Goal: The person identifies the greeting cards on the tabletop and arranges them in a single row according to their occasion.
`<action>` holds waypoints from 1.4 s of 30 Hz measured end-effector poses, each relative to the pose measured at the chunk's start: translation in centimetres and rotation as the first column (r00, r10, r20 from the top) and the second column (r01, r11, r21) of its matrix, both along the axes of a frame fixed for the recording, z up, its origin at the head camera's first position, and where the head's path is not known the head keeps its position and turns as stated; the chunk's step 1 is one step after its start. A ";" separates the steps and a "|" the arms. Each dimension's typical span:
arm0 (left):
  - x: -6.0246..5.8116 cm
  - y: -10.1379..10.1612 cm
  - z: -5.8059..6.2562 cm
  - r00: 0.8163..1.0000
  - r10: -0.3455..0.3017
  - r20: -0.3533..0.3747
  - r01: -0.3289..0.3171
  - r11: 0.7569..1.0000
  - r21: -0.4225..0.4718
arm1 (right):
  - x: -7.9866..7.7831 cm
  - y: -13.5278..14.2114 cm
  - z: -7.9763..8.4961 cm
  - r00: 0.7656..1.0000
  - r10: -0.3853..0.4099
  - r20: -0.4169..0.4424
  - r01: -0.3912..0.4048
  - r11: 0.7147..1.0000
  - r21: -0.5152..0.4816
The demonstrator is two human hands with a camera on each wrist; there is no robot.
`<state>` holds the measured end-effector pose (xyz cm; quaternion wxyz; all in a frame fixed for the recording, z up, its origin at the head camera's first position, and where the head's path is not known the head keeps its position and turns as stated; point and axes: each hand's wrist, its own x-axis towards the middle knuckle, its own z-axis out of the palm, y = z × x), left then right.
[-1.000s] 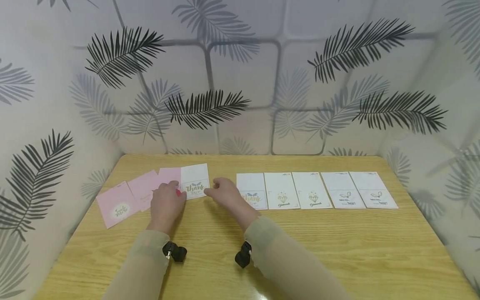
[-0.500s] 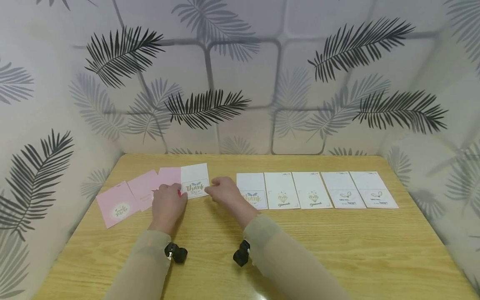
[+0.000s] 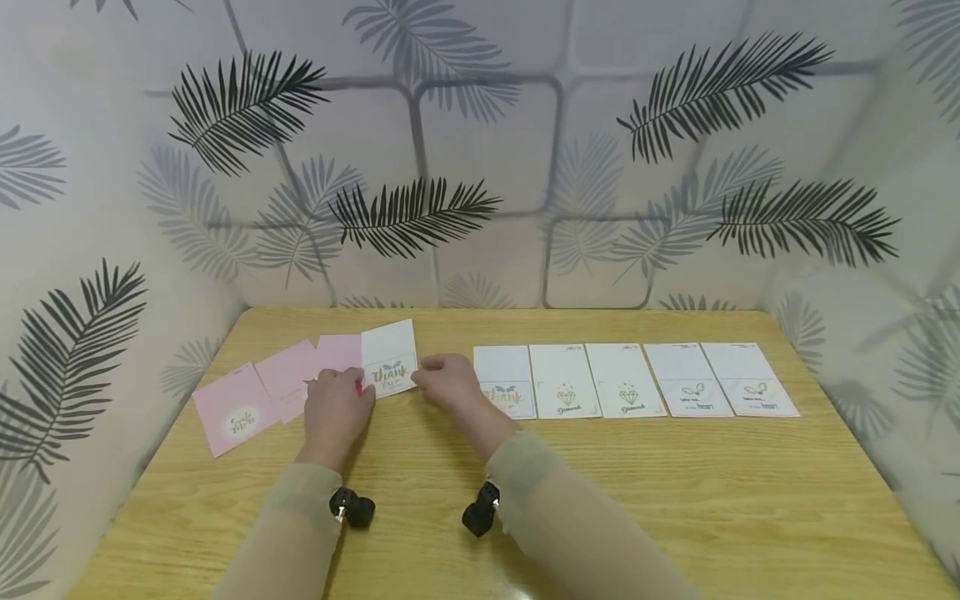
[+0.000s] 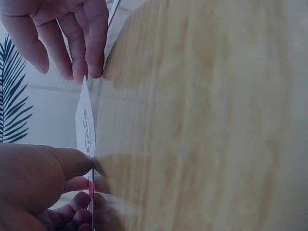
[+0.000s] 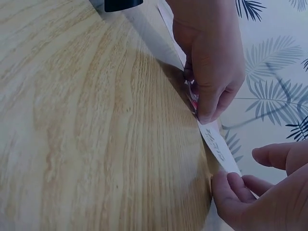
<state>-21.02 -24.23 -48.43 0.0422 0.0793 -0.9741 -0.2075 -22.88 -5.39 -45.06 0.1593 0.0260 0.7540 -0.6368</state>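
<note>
White thank-you card [image 3: 389,358]: between the left hand [image 3: 335,412] and the right hand [image 3: 453,387], with gold lettering on its near half; the end by the right hand is raised off the wood-grain tabletop [image 3: 600,492].
Right hand: fingertips pinch that raised end near its lower corner.
Left hand: fingers bent, thumb at the card's left edge, fingertips drawn in beside it; whether they grip the card or only press there, I cannot tell.
Red patch [image 3: 359,387]: right beside the left thumb, too small to identify.
Nearest pink card [image 3: 341,352]: just beyond the left hand, partly hidden by it, meeting the white thank-you card along one side.
Middle pink card [image 3: 287,379]: just left of the left hand, set at a slant.
Outer pink card [image 3: 238,408]: farther left of the left hand, slanted too, bearing a pale round patch with lettering.
Second thank-you card [image 3: 501,367]: just right of the right hand.
Diamond cards [image 3: 566,367]: two, side by side, farther right of the right hand.
Heart cards [image 3: 686,375]: two white ones, farthest right of the right hand.
Sleeves [image 3: 292,517]: beige, ending behind each hand, a black device [image 3: 352,507] at each wrist.
Backdrop [image 3: 487,142]: beyond both hands, pale, patterned with dark and grey palm leaves.
</note>
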 end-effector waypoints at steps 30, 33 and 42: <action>0.7 0.6 0.0 0.995 0.006 -0.097 0.001 0.997 0.076 | 0.0 -0.1 -1.4 0.994 -0.058 -0.093 0.063 0.997 0.049; 0.9 0.8 0.2 0.990 0.013 -0.138 0.003 0.993 0.115 | 0.3 0.4 -1.2 0.994 -0.066 -0.088 0.069 0.997 0.023; 2.1 1.6 1.5 0.991 0.034 -0.131 0.000 0.968 0.251 | 1.7 2.4 -0.3 0.993 -0.070 -0.095 0.062 0.995 -0.075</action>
